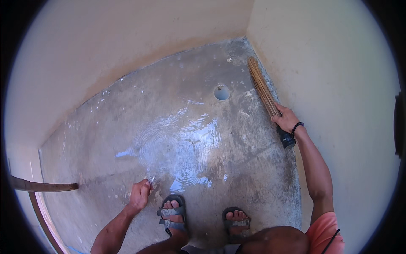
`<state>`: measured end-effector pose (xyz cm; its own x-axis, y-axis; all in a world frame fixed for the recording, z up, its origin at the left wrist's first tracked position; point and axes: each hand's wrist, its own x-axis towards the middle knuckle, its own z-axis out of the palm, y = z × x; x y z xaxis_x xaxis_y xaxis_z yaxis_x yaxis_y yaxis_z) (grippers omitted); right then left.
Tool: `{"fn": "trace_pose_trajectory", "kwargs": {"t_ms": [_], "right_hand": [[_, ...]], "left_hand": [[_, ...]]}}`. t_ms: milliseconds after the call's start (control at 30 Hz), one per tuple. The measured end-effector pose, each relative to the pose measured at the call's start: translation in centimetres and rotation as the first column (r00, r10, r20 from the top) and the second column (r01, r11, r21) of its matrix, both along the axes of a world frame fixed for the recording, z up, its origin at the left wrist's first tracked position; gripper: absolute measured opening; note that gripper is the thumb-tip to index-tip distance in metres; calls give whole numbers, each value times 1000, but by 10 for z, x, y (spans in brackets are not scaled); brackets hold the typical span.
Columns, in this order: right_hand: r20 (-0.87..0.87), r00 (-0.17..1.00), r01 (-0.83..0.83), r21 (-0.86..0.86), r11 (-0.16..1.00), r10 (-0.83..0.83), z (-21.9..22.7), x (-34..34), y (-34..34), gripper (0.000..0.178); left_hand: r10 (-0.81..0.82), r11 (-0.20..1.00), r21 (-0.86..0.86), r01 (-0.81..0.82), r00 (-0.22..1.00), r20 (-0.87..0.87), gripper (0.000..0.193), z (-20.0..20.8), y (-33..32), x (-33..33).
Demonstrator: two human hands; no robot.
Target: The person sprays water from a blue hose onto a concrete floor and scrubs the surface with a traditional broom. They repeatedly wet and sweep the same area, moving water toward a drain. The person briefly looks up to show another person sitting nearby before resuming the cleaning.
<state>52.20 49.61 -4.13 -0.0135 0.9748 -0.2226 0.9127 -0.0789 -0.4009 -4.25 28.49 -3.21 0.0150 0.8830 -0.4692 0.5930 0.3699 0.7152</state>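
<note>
Shallow water ripples and glints across a worn gray concrete floor where two beige walls meet, a round hole near the corner. Beside the right-hand wall, a person's right hand wraps a stick broom just above its black end, bristles pointing cornerward. The left hand curls low at the water's edge; what it grips, if anything, cannot be told.

Coral sleeve, black bracelet, probably shorts
</note>
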Motion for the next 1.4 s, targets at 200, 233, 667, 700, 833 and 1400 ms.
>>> {"fn": "trace_pose_trajectory", "kwargs": {"t_ms": [200, 233, 667, 700, 833, 1400], "right_hand": [[-346, 928, 109, -100, 989, -138, 25, 8, 4, 68], [-273, 954, 141, 28, 990, -128, 9, 14, 5, 69], [-226, 951, 234, 67, 970, -213, -38, -54, -183, 69], [-271, 934, 242, -6, 970, -234, -44, -70, -192, 70], [-423, 905, 113, 134, 985, -46, -51, -92, -194, 72], [-570, 772, 397, 85, 914, -282, -51, -82, -281, 69]], "left_hand": [[-224, 974, -31, 227, 972, 76, 40, 16, -18, 30], [-257, 966, -8, 260, 960, 107, 42, 18, -18, 34], [-19, 994, -100, 41, 979, 205, 34, 24, -40, 29], [-48, 994, -84, 68, 974, 219, 35, 29, -37, 32], [-98, 993, -47, 109, 976, 193, 37, 32, -42, 38], [-309, 932, -148, 332, 938, 159, 29, 39, -42, 50]]}}
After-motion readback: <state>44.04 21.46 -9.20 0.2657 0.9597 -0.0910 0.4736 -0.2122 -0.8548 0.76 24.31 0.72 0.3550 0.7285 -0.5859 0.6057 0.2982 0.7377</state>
